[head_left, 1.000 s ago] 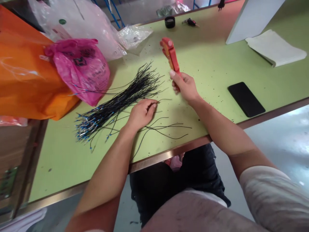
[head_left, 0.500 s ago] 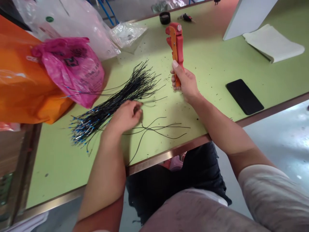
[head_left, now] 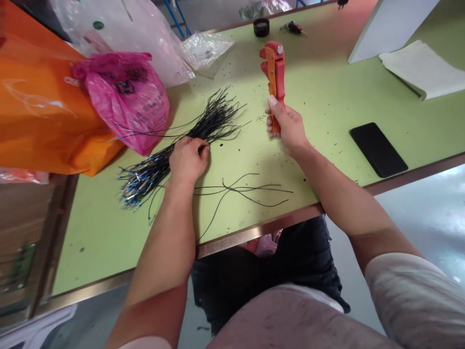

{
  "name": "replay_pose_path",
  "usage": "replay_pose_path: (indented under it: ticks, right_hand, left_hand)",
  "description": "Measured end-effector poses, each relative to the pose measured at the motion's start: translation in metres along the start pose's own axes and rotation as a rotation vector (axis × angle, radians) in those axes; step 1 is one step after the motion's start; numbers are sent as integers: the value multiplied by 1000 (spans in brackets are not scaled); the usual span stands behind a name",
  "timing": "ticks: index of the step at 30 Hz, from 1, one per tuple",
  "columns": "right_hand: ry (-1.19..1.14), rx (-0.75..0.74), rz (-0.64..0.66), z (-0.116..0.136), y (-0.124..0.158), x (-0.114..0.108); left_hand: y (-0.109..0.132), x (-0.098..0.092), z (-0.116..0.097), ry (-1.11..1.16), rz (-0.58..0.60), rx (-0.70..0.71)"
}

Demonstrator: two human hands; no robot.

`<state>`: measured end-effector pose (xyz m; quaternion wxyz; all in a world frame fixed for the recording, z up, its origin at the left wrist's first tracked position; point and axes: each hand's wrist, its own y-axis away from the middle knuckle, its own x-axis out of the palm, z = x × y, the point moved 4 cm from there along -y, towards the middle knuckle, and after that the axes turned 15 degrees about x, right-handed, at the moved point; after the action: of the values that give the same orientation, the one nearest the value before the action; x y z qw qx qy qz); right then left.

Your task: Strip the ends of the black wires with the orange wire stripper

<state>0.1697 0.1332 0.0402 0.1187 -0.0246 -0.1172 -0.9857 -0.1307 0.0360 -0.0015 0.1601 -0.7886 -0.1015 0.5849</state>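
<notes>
Fingers: those of the left hand (head_left: 188,160) are curled together on top of the wires, though whether a wire is pinched cannot be told; those of the right hand (head_left: 286,130) are clamped around the handles of a wire stripper (head_left: 275,72).

Wires: a long bundle of thin black wires (head_left: 148,174) is laid diagonally across the desk (head_left: 90,242), pressed near its middle by the left hand. It is fanned out at both ends. Small blue tips (head_left: 129,194) are crowded at the lower end, while the upper end is spread toward a pink plastic bag (head_left: 123,102), and a few strands are drawn out along the bag's lower edge.

Loose wires: several black wires (head_left: 247,190) are left apart from the bundle, crossed over one another beside the left forearm.

Wire stripper: its red and orange body is held upright above the desk, head uppermost, with the right thumb laid along it.

Desk: its green top is scattered with black specks (head_left: 259,118) and bordered by a metal edge (head_left: 254,231).

Nearby: an orange bag (head_left: 39,106), a clear plastic bag (head_left: 127,39), a black phone (head_left: 378,149) and folded white paper (head_left: 423,68) are placed around the wires.
</notes>
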Motion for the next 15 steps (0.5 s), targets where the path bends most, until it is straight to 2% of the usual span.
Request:
replay_pose_path:
  ticks: [6,12,15]
  right_hand:
    - [-94,24,24,-2,1,3]
    - [-84,36,53,-5,1,5]
    - [-50,27,67,-5,1,6]
  left_hand:
    - [0,-4,-10,11,115,42]
    - [4,-12,-32,-39,207,197]
    - [6,-10,-41,-34,233,187]
